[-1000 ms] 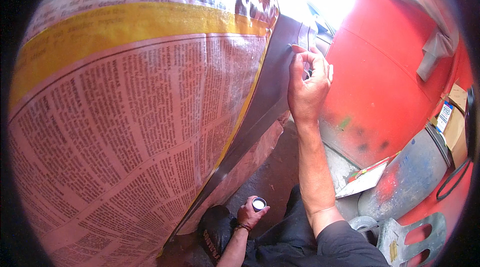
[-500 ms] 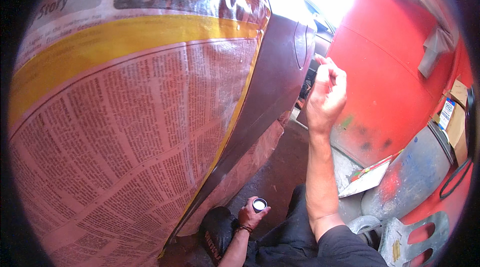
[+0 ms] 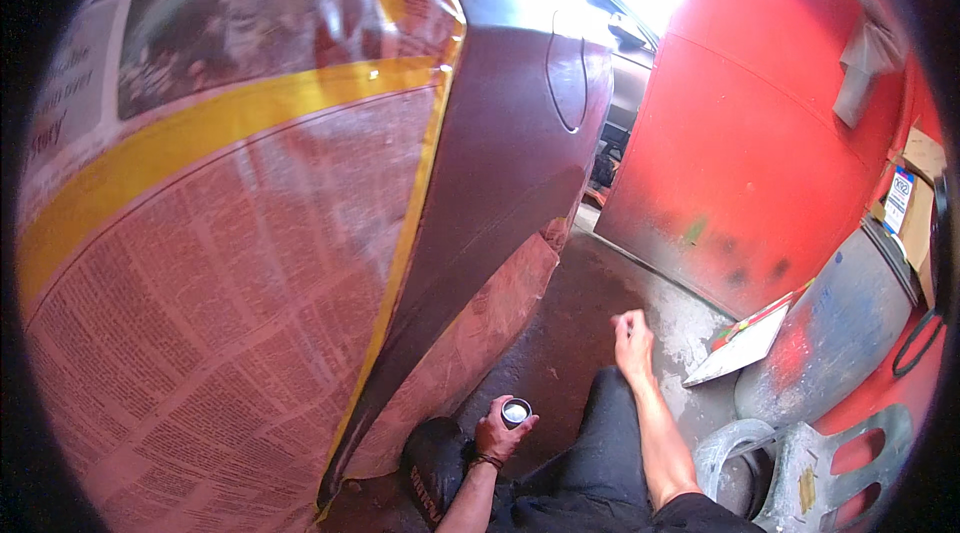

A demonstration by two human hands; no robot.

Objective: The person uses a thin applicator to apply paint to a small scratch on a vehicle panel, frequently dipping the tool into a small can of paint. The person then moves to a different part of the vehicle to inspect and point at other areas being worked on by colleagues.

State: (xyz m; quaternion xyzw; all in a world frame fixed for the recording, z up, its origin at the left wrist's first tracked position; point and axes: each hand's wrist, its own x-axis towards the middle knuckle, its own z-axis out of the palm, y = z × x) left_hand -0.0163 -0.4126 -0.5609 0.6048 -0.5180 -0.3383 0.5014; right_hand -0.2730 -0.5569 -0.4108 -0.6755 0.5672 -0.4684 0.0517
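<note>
My left hand [image 3: 498, 436] grips a small dark cup [image 3: 516, 413] with white contents, low between my legs. My right hand [image 3: 633, 341] is low over my right knee, fingers curled; what they hold, if anything, is too small to make out. To my left stands a glossy dark car panel [image 3: 505, 133] with an oval outline near its top. Beside it, newspaper masking [image 3: 200, 273] and yellow tape [image 3: 160, 158] cover the large surface on the left. More paper [image 3: 480, 353] hangs below the dark panel.
At right are a red panel [image 3: 740, 133] with hanging plastic, a stained grey drum [image 3: 820, 323], a white board [image 3: 735, 343], cardboard [image 3: 915, 248] and a worn grey plastic chair [image 3: 840, 478]. Behind, a car [image 3: 625, 58] stands in bright light. The floor [image 3: 570, 313] is stained.
My right hand has dropped from beside the upper dark panel to low over my knee. The view has shifted, showing more panel and floor. My left hand still grips the cup.
</note>
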